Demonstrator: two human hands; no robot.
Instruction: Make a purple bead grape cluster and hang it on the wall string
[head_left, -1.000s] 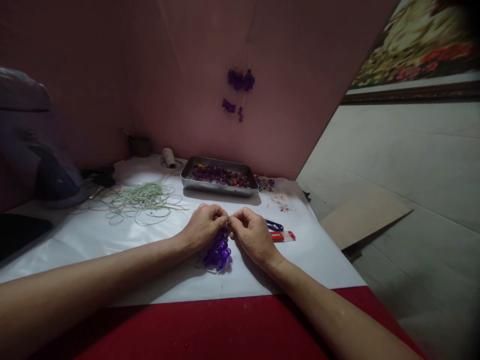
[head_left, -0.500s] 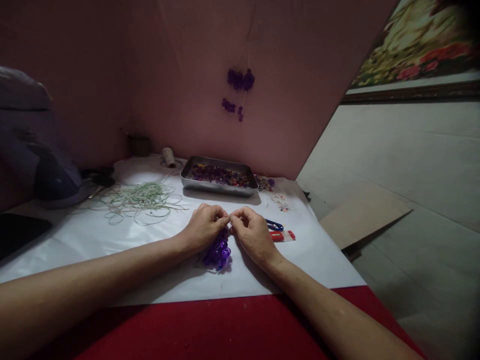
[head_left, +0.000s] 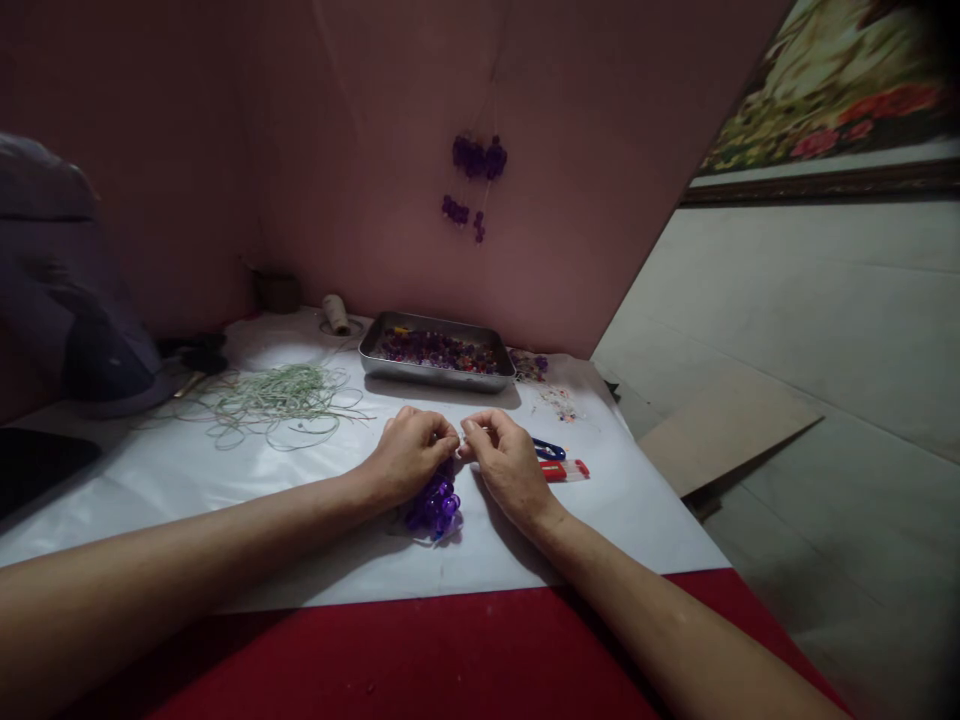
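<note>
A cluster of glossy purple beads point(head_left: 433, 508) rests on the white sheet, its upper end running up under the fingers of my left hand point(head_left: 414, 447). That hand is closed in a pinch at the cluster's top. Just to the right, my right hand point(head_left: 507, 462) also pinches, thumb against fingers, close to the left fingertips. Whatever sits between the right fingertips is too small to make out. Beside the right hand lie a blue-handled tool point(head_left: 549, 449), partly hidden by it, and a red-and-clear small case point(head_left: 566, 470).
A metal tray point(head_left: 439, 378) of mixed beads stands behind my hands. Loose beads point(head_left: 531, 365) lie to its right. At left are a tangle of pale green cord point(head_left: 289, 400) and a thread spool point(head_left: 336, 314). Purple bead pieces point(head_left: 471, 157) hang on the pink wall.
The right fingertips have drawn slightly apart from the left ones, and the right thumb has lifted a little. The left hand and the bead cluster stay nearly in place.
</note>
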